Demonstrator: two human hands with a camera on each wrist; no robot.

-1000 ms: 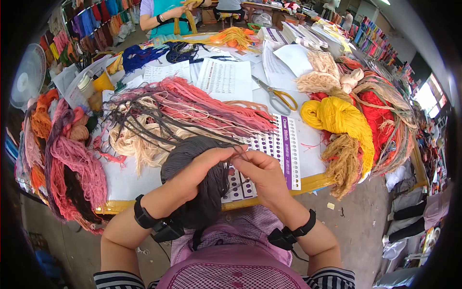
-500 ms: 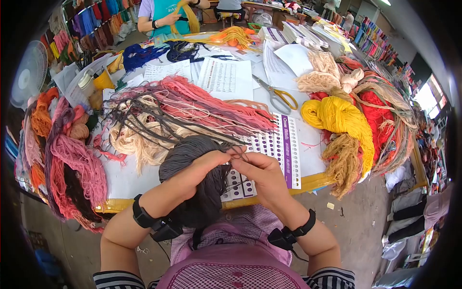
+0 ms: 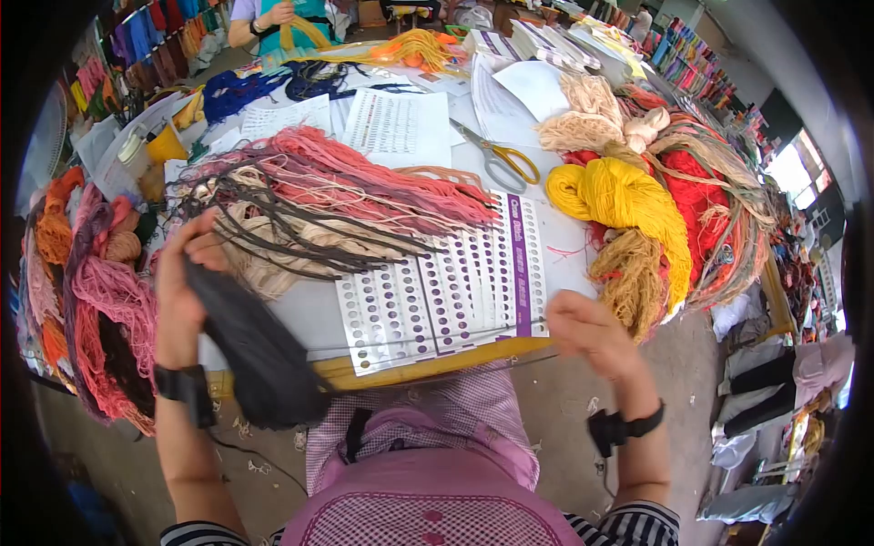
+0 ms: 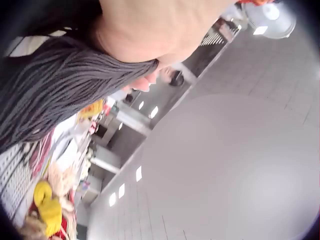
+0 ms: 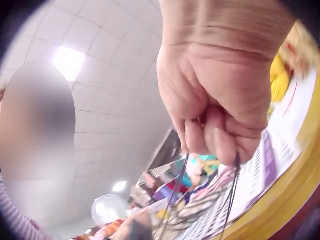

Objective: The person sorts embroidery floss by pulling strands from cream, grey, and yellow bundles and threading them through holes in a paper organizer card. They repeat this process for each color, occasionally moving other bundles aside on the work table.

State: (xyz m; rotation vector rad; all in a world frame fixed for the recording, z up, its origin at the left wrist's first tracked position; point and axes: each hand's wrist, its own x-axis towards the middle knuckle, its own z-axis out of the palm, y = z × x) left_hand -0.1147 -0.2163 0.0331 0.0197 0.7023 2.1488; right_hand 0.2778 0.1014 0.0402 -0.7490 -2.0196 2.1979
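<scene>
My left hand (image 3: 182,289) grips one end of a dark grey skein of thread (image 3: 259,350), which hangs slantwise over the table's front edge. In the left wrist view, the skein's strands (image 4: 55,85) run bunched together up into the hand. Out to the right, my right hand (image 3: 596,337) is curled around thin dark threads (image 5: 231,192), which come out below its fingers in the right wrist view. In the head view these threads stretch leftward toward the skein, across a white card with rows of holes (image 3: 391,314) and a purple strip.
Pink, cream and dark thread bundles (image 3: 364,187) lie across the card's upper part. Scissors (image 3: 501,159) with yellow-lined handles rest behind it. A yellow skein (image 3: 628,205) is at the right, pink skeins (image 3: 118,291) at the left. Across the table a person handles yellow thread (image 3: 300,35).
My hands were together over the skein and have moved wide apart. The left has carried the skein leftward; the right has drawn threads out to the right. The head view has shifted slightly.
</scene>
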